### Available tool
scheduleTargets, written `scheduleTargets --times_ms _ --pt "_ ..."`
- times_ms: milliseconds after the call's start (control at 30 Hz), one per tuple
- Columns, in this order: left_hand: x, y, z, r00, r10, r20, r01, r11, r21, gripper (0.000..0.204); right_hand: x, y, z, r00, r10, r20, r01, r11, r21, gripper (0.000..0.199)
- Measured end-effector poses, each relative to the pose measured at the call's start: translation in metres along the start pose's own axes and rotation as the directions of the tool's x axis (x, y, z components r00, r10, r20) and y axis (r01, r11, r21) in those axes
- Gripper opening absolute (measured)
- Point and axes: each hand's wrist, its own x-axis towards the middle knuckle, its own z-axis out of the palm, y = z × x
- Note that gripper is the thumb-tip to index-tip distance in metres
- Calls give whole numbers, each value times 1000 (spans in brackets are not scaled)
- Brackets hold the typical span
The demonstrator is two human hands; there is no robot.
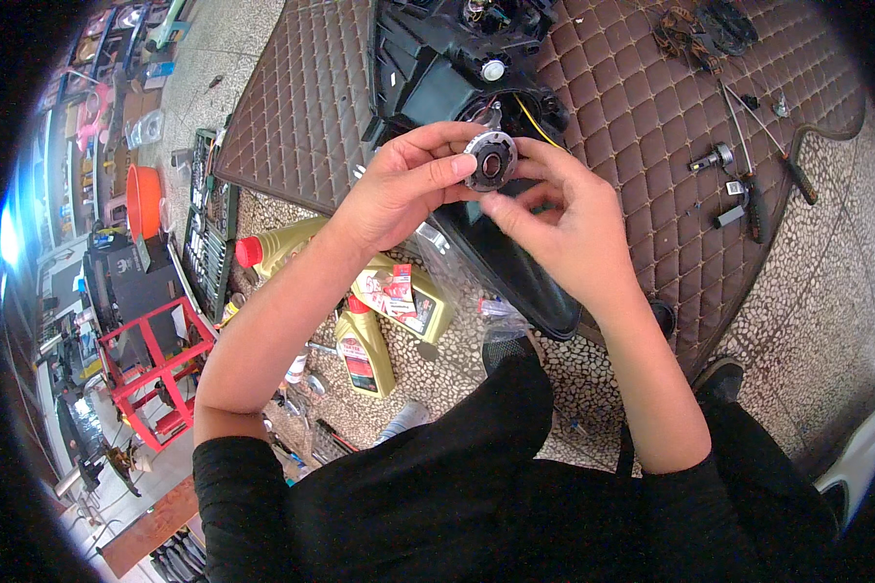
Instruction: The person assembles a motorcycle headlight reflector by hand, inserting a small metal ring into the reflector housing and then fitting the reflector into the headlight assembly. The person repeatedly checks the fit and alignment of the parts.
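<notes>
In front of me, both hands hold a round ring-shaped part [494, 179] with a notched silver rim, a black face and a round centre. My left hand [394, 185] grips its left edge, thumb on the face and fingers behind. The fingers of my right hand [578, 209] close on its right side, the thumb at its lower edge. Directly beneath and beyond my hands lies a black headlight housing [436, 92]. It has a round opening, a yellow wire [535, 121] and a white round cap [493, 71].
A brown quilted mat [642, 146] carries the housing, an LED headlight bulb [712, 157], screwdrivers [756, 216] and sandals [695, 34]. Gold oil bottles [365, 355] stand or lie near my legs. Leftward are an open tool case [204, 223], an orange bucket [144, 199] and a red metal frame [156, 364].
</notes>
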Motion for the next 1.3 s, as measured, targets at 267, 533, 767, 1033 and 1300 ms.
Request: scheduleTargets --times_ms 267,533,767,1033,1300 --pt "-2 -5 -1 1000 -24 -2 24 999 36 39 3 11 -2 925 369 88 -363 796 485 33" --pt "-2 -1 -2 1000 -17 -26 19 996 82 36 15 33 -5 892 404 202 -433 637 638 21" --pt "-6 2 7 992 -33 -123 73 938 339 39 16 49 -4 889 396 230 -445 628 638 19" --pt "-5 -1 16 970 75 -230 74 815 575 34 20 53 5 915 391 97 -375 739 560 22" --pt "2 -4 23 947 233 -220 -1 688 725 29 18 45 5 962 253 -98 -210 923 321 33"
